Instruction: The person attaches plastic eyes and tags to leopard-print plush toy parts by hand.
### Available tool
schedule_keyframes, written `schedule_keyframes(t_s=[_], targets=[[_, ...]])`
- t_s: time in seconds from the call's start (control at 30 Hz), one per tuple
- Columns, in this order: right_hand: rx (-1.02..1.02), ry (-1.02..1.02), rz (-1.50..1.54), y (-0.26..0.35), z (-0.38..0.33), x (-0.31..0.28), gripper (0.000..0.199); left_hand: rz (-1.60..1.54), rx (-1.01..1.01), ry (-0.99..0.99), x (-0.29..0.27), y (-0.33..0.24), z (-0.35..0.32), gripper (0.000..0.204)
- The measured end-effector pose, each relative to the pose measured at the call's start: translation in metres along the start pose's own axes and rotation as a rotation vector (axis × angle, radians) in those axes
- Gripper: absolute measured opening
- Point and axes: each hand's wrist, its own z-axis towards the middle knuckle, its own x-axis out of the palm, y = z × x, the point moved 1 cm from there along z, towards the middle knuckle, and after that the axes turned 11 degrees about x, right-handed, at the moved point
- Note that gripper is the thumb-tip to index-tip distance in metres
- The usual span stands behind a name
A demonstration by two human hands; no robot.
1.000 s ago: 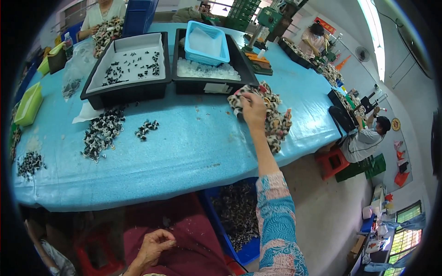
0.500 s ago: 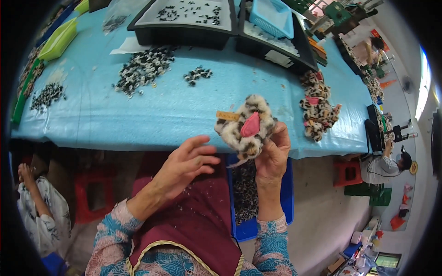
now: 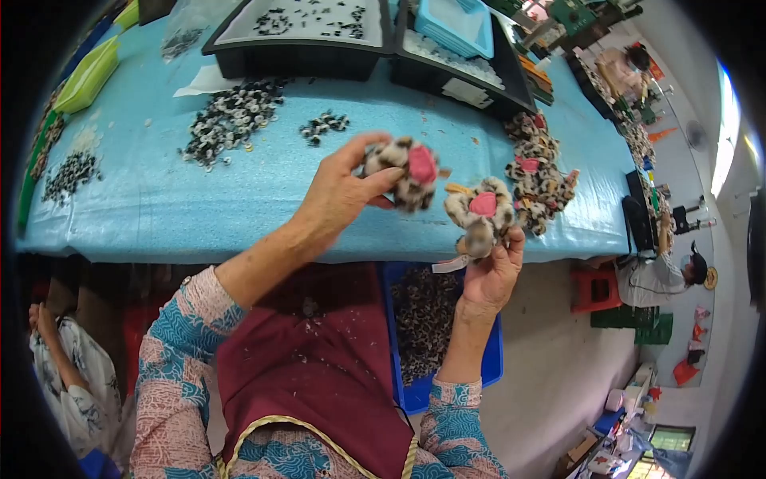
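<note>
My left hand (image 3: 343, 185) is closed round a leopard-spotted plush piece (image 3: 408, 191) with a pink patch, slightly blurred, above the table's front part. My right hand (image 3: 492, 278) pinches a second spotted plush piece (image 3: 479, 219) from below. That one has a pink patch, a tan tab at its upper left and a white label hanging at its lower left. The two pieces are close side by side. Just beyond the right one, a pile of similar plush pieces (image 3: 540, 172) lies on the blue-covered table (image 3: 263, 215).
Heaps of small black and white parts (image 3: 231, 120) lie at the left and middle. Black trays (image 3: 295, 65) stand at the back, one with a light blue basket (image 3: 455, 28). Below the table edge is a blue bin (image 3: 491, 351) of spotted pieces. Other people sit on both sides.
My left hand was open and bare; now it holds a plush piece and has moved up and right. My right hand has shifted slightly right with a plush piece in it.
</note>
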Motion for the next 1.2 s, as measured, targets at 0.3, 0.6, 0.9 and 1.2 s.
schedule_keyframes(t_s=[0.3, 0.6, 0.9, 1.2], targets=[[0.114, -0.008, -0.152, -0.031, -0.049, 0.052, 0.064, -0.243, -0.266, 0.191, 0.014, -0.006, -0.060, 0.038], [0.383, 0.170, -0.422, -0.033, -0.061, 0.051, 0.042, -0.016, -0.429, 0.242, 0.000, -0.010, -0.071, 0.042], [0.552, 0.352, -0.425, -0.040, -0.047, 0.019, 0.057, -0.378, -0.588, -0.107, -0.002, 0.001, -0.093, 0.038], [0.788, 0.381, -0.366, -0.063, -0.042, 0.024, 0.059, 0.133, -0.249, -0.416, 0.005, -0.002, -0.109, 0.031]])
